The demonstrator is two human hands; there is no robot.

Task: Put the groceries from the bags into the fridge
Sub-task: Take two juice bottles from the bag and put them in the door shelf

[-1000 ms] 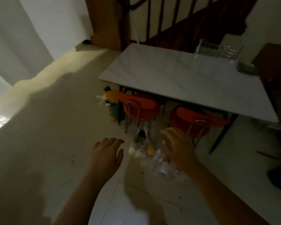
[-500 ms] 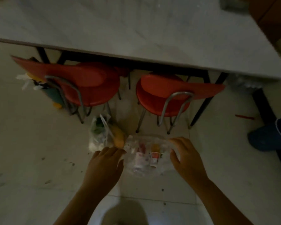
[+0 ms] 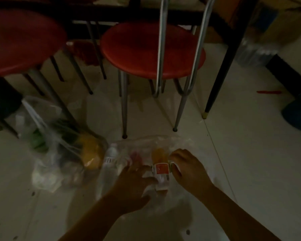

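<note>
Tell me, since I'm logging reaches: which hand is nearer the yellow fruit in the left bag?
Left. The left hand lies just right of the yellow fruit; the right hand is farther right, beyond the red-labelled bottle.

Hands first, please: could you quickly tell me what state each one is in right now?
Left hand: open, fingers spread on the clear bag.
Right hand: fingers curled at the orange bottle; grip cannot be told.

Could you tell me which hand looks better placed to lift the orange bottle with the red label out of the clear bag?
Probably the right hand: its fingers already rest beside the orange bottle. The left hand lies on the clear bag nearer the clear bottle, better suited to steadying the plastic.
</note>
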